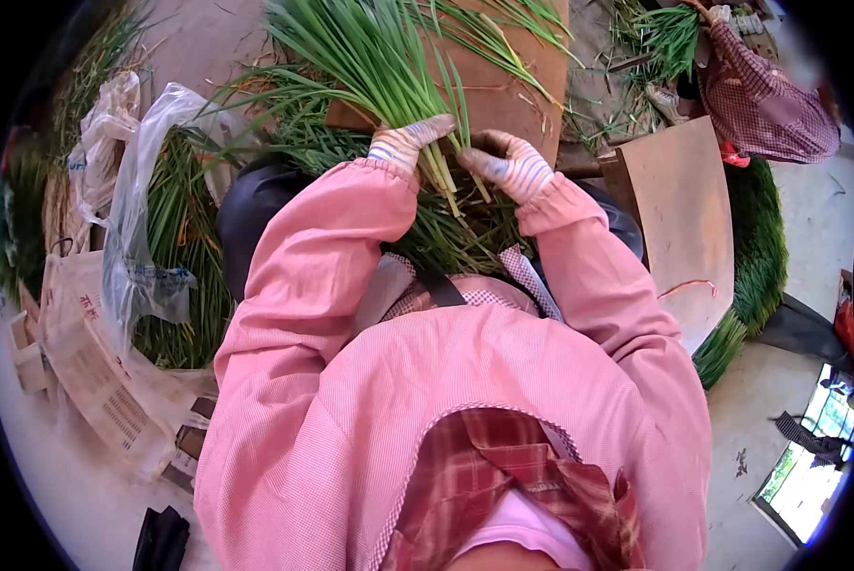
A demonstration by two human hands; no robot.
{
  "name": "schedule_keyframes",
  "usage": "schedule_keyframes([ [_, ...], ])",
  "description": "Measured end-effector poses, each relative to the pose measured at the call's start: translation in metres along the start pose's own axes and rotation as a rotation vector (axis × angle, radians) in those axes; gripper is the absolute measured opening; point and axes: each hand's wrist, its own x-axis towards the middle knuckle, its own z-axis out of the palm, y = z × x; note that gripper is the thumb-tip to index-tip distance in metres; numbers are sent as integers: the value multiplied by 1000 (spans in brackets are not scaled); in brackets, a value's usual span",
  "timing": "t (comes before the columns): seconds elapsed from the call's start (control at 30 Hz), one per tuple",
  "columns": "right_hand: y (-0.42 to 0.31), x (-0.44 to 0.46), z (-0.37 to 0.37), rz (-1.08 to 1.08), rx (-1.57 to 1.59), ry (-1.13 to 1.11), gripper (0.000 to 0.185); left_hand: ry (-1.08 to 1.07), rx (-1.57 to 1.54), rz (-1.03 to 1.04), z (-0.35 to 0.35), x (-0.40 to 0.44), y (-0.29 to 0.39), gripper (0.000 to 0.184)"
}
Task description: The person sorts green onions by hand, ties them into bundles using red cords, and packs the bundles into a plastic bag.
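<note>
My left hand (410, 139), in a striped glove with bare-looking dirty fingertips, is closed around a bunch of garlic chives (374, 67). Its long green leaves fan out toward the top left, and the pale stem ends (441, 181) point down toward my lap. Just to the right, my right hand (508, 164), gloved the same way, has its thumb and fingers pinched at a single chive stalk (461, 133) on the bunch's edge. Loose green leaves (446, 233) lie over my lap beneath both hands.
A brown board (512, 119) with several loose stalks lies ahead. Plastic bags (127, 228) with greens stand at the left. To the right are a wooden board (679, 209) and stacked greens (760, 247). Another person in a checked sleeve (750, 95) holds greens at the top right.
</note>
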Motion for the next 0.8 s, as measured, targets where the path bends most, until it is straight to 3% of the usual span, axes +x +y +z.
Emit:
schedule_keyframes([
  [0.07, -2, 7, 3, 43, 56, 36, 31, -3, 29, 53, 3, -2, 1, 23],
  [0.13, 6, 19, 5, -74, 20, 67, 26, 24, 69, 122, 2, -2, 5, 24],
  [0.23, 11, 32, 5, -178, -41, 138, 26, 120, -23, -1, 1, 0, 15, 25],
  [0.27, 14, 39, 6, -261, -44, 145, 24, 158, 97, 73, -3, 6, 15, 26],
  [0.37, 8, 45, 3, -214, -265, 155, 25, 194, 190, 59, -13, 15, 20, 27],
  [0.43, 10, 39, -2, -242, -255, 144, 26, 231, 183, 34, -24, 29, 18, 27],
  [0.5, 24, 32, -12, -217, -449, 132, 35, 210, 142, 289, -22, 23, 26, 26],
  [0.57, 44, 12, -28, -153, -675, 64, 36, 245, -22, 199, -24, 24, 44, 27],
  [0.63, 55, -13, -47, 125, -1126, -301, 34, 202, 0, 275, -30, 27, 50, 26],
  [0.7, 40, -34, -56, 186, -1235, -307, 34, 130, -29, 234, -32, 24, 46, 22],
  [0.77, 26, -30, -63, 70, -997, -52, 37, -35, -19, 306, -34, 33, 30, 23],
  [0.8, 18, -26, -60, -145, -812, 34, 32, -83, -127, 213, -7, 4, 38, 23],
])
